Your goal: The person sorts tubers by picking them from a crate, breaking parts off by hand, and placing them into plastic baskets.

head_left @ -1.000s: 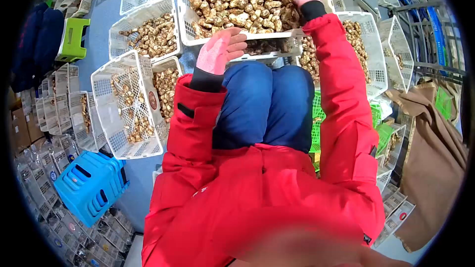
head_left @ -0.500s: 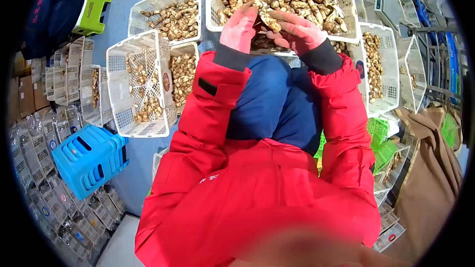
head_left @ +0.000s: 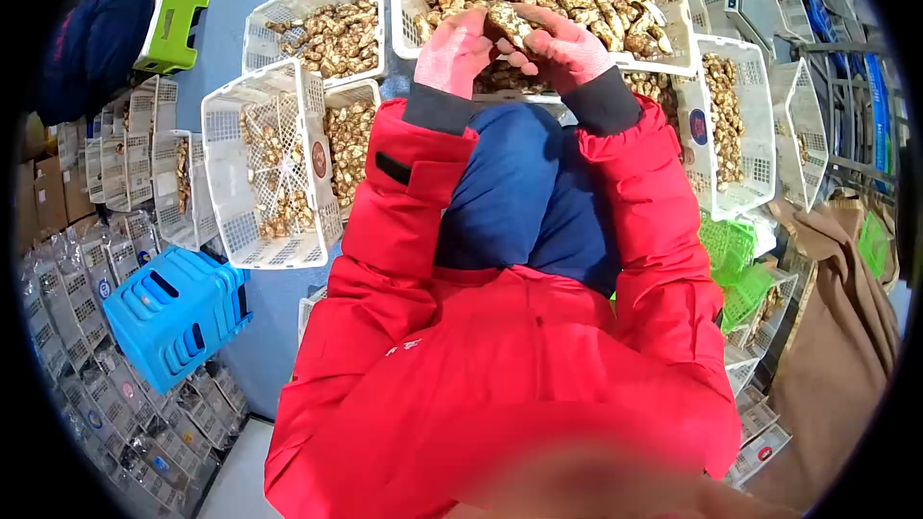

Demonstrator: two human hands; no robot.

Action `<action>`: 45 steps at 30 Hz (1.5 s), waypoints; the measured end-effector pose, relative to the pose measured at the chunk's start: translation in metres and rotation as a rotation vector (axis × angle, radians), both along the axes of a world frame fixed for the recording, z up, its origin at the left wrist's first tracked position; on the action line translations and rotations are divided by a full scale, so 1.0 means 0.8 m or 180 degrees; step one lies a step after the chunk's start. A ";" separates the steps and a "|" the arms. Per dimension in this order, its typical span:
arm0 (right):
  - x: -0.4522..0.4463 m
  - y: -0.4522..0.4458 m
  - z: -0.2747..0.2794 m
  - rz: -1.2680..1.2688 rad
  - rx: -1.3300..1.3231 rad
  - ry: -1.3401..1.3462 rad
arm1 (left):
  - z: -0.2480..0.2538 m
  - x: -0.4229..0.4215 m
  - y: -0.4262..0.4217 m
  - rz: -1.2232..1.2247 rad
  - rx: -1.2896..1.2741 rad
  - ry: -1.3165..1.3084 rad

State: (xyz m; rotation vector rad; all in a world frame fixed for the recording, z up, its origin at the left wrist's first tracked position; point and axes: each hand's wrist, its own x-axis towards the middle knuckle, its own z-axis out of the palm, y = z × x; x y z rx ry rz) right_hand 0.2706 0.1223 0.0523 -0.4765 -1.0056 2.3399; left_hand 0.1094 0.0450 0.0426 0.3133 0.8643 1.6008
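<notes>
Head view: at the near edge of the large white crate point(head_left: 408, 12), the left hand point(head_left: 454, 53) and right hand point(head_left: 569, 50) come together on one lumpy brown-and-white piece point(head_left: 507, 23), tilted and raised in front of that edge. Both hands' fingers are bent in around it, gripping it from its two sides, though which hand bears the weight I cannot tell. To handle it well, I would keep the pressure light and even, since a piece of this sort may bruise or snap, turn it by the fingertips rather than squeeze it, and keep it close to the crate's edge so that a slip would have little way to fall. Much is out of sight: the crate's far end is cut off by the top of the frame, the backs of several fingers hide the piece's underside, and hands and knees cover most of a darker load point(head_left: 510, 82) just below the crate's near edge. Right of the crate, a grey boxy thing point(head_left: 750, 8) is too small to identify, and well below the crate a blur lies over the red jacket point(head_left: 481, 356).
</notes>
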 end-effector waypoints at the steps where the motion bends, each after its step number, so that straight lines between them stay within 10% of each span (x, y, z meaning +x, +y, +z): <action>1: 0.003 -0.002 0.005 -0.0063 0.0002 -0.0037 | -0.007 0.000 0.000 -0.0068 0.0067 0.0119; 6: 0.090 -0.005 0.033 -0.0930 0.0174 -0.0273 | -0.012 -0.011 -0.002 -0.0327 0.0047 0.0026; 12: 0.227 0.026 -0.002 -0.2836 0.2005 -0.3054 | -0.020 -0.010 0.001 -0.0325 0.0133 -0.0135; 19: 0.036 0.108 -0.019 0.0822 0.4281 -0.4631 | 0.001 -0.001 -0.009 -0.0342 0.0021 0.0263; 22: 0.010 0.117 -0.054 0.1134 0.5157 -0.4727 | -0.005 -0.009 -0.009 -0.0269 -0.0062 0.0206; 26: 0.034 0.123 -0.054 0.0055 0.3796 -0.3564 | -0.006 -0.015 -0.012 -0.0416 0.0083 0.0150; 30: 0.059 0.087 -0.044 -0.0760 0.0154 -0.0918 | -0.002 -0.009 -0.011 -0.0407 -0.0082 0.0177; 33: 0.048 0.060 -0.012 -0.0503 -0.0202 0.0232 | -0.002 -0.001 -0.009 -0.0437 0.0002 0.0139; 45: 0.038 0.034 0.017 -0.0463 0.0112 -0.0216 | -0.003 0.008 -0.015 -0.0530 0.0017 0.0196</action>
